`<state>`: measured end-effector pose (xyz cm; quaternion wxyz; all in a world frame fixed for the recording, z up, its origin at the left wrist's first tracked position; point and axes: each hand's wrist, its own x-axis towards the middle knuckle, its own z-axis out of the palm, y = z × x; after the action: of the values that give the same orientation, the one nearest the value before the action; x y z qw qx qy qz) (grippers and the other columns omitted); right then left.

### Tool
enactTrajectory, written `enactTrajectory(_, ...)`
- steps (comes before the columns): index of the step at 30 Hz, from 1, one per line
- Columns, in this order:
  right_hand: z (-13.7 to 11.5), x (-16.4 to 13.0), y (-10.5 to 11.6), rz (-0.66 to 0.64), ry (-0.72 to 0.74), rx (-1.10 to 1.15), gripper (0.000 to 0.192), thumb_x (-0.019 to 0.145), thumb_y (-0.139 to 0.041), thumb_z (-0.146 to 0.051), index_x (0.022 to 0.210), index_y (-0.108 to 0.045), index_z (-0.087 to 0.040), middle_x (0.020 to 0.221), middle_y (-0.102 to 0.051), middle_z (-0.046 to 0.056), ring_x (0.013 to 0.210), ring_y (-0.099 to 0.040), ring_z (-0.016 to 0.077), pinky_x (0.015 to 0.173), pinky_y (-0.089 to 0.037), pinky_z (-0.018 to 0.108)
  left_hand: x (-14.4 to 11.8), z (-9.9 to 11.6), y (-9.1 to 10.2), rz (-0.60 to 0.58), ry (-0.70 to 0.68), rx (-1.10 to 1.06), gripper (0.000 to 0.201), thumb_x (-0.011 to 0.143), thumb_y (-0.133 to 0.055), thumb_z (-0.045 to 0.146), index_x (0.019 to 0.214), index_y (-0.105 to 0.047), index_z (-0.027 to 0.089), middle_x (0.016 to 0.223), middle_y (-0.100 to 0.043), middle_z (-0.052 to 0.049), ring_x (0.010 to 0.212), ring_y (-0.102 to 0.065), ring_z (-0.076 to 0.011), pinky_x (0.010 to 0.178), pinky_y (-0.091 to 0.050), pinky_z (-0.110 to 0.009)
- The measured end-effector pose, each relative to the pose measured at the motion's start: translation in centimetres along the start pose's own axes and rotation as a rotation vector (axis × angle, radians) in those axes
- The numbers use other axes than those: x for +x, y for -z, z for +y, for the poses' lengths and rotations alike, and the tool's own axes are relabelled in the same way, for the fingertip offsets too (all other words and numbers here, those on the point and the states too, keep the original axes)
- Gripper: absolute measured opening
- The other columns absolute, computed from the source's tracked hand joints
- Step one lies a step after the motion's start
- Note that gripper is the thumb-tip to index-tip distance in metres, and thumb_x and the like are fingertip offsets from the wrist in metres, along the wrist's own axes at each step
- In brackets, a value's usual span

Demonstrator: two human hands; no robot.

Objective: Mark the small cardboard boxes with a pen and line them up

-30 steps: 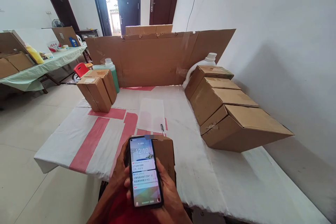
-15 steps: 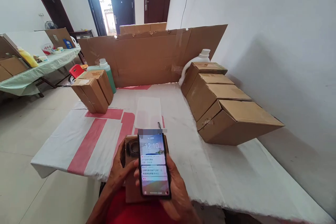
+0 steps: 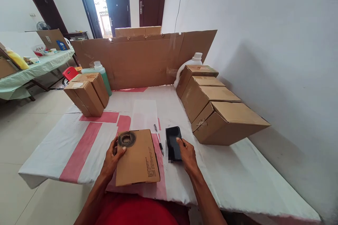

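Note:
My left hand grips the left edge of a brown cardboard box, thumb on its top face. A dark, blackened ring with a hole marks that box near its upper left corner, and small print runs along its right side. To the right, my right hand holds a smartphone by its right edge, thumb over the dark screen. Between box and phone lies a pen on the cloth. A pale sheet of paper is spread just beyond the box.
Closed cartons line the table's right side by the wall, with a white jug behind them. Two cartons and a green-liquid bottle stand at the left. A cardboard panel closes off the back of the cloth-covered table.
My right hand has carried the phone off the box to the right, down toward the table, and its lit screen is now dark. The box, in my left hand, now shows fully.

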<state>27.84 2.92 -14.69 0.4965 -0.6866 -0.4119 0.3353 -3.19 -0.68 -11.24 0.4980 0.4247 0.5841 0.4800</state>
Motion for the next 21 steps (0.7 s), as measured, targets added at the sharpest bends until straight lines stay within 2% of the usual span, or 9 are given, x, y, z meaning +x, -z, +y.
enactTrajectory(1, 0.3, 0.3, 0.0, 0.014, 0.011, -0.050, 0.054, 0.077, -0.055, -0.075, 0.059, -0.046, -0.025, 0.053, -0.041, -0.005, 0.059, -0.039, 0.0164, 0.059, -0.032, 0.032, 0.5, -0.2, -0.2, 0.009, -0.008, 0.003, 0.081, 0.078, -0.076, 0.059, 0.145, -0.053, 0.018, 0.146, -0.061, -0.018, 0.131, -0.062, -0.0345, 0.105, -0.053, -0.047)
enactTrajectory(3, 0.7, 0.6, 0.1, 0.037, 0.042, -0.139, 0.049, 0.077, -0.052, -0.072, 0.065, -0.053, -0.024, 0.059, -0.049, -0.002, 0.063, -0.043, 0.0196, 0.064, -0.036, 0.034, 1.7, -0.7, -0.7, 0.036, -0.022, 0.014, 0.081, 0.078, -0.074, 0.062, 0.142, -0.056, 0.016, 0.146, -0.061, -0.020, 0.131, -0.062, -0.0346, 0.105, -0.052, -0.047)
enactTrajectory(6, 0.8, 0.7, 0.1, 0.090, 0.090, -0.246, 0.052, 0.077, -0.048, -0.067, 0.084, -0.065, -0.019, 0.082, -0.059, 0.010, 0.081, -0.053, 0.0298, 0.081, -0.043, 0.045, 3.0, -1.4, -1.1, 0.098, -0.052, 0.060, 0.074, 0.082, -0.067, 0.067, 0.136, -0.061, 0.016, 0.146, -0.060, -0.020, 0.135, -0.058, -0.0344, 0.111, -0.047, -0.050)
enactTrajectory(8, 0.6, 0.5, -0.1, 0.110, 0.118, -0.292, 0.056, 0.077, -0.048, -0.065, 0.091, -0.069, -0.015, 0.092, -0.059, 0.016, 0.094, -0.055, 0.0364, 0.091, -0.043, 0.054, 3.2, -1.6, -0.9, 0.143, -0.087, 0.098, 0.069, 0.085, -0.064, 0.068, 0.133, -0.064, 0.018, 0.146, -0.059, -0.018, 0.137, -0.055, -0.0332, 0.114, -0.043, -0.049)
enactTrajectory(10, 0.4, -0.2, -0.3, 0.114, 0.142, -0.322, 0.059, 0.077, -0.049, -0.063, 0.097, -0.071, -0.012, 0.101, -0.058, 0.021, 0.105, -0.054, 0.0417, 0.098, -0.041, 0.062, 2.8, -1.6, -0.4, 0.162, -0.113, 0.125, 0.068, 0.085, -0.062, 0.070, 0.131, -0.065, 0.019, 0.143, -0.060, -0.017, 0.134, -0.057, -0.0324, 0.111, -0.045, -0.048)
enactTrajectory(13, 0.4, -3.1, -0.6, 0.075, 0.217, -0.254, 0.058, 0.080, -0.056, -0.056, 0.114, -0.071, -0.012, 0.122, -0.058, 0.023, 0.122, -0.051, 0.0431, 0.108, -0.039, 0.065, 0.9, -1.9, 0.9, 0.182, -0.117, 0.149, 0.070, 0.085, -0.060, 0.073, 0.130, -0.066, 0.020, 0.139, -0.063, -0.016, 0.123, -0.063, -0.0323, 0.104, -0.050, -0.049)
enactTrajectory(16, 1.2, -8.1, -1.0, -0.189, 0.230, 0.007, 0.044, 0.085, -0.066, -0.043, 0.124, -0.072, -0.026, 0.132, -0.064, 0.013, 0.128, -0.056, 0.0362, 0.115, -0.040, 0.055, -2.2, -2.5, 1.7, 0.149, -0.082, 0.172, 0.067, 0.086, -0.059, 0.073, 0.128, -0.068, 0.021, 0.135, -0.067, -0.015, 0.121, -0.065, -0.0329, 0.106, -0.050, -0.050)
enactTrajectory(18, 1.7, -11.7, -1.1, -0.350, 0.172, 0.149, 0.047, 0.084, -0.072, -0.040, 0.130, -0.071, -0.031, 0.136, -0.067, 0.008, 0.132, -0.057, 0.0349, 0.118, -0.039, 0.052, -4.5, -2.6, 1.9, 0.073, -0.053, 0.180, 0.064, 0.088, -0.058, 0.072, 0.127, -0.069, 0.022, 0.136, -0.068, -0.014, 0.131, -0.060, -0.0335, 0.115, -0.044, -0.050)
enactTrajectory(21, 0.7, -15.1, -0.6, -0.345, 0.126, 0.244, 0.051, 0.088, -0.073, -0.045, 0.137, -0.066, -0.033, 0.145, -0.062, 0.006, 0.138, -0.052, 0.0344, 0.121, -0.036, 0.050, -7.7, -1.6, 2.1, 0.013, -0.039, 0.169, 0.061, 0.090, -0.058, 0.069, 0.133, -0.068, 0.026, 0.145, -0.064, -0.010, 0.143, -0.050, -0.0338, 0.121, -0.039, -0.048)
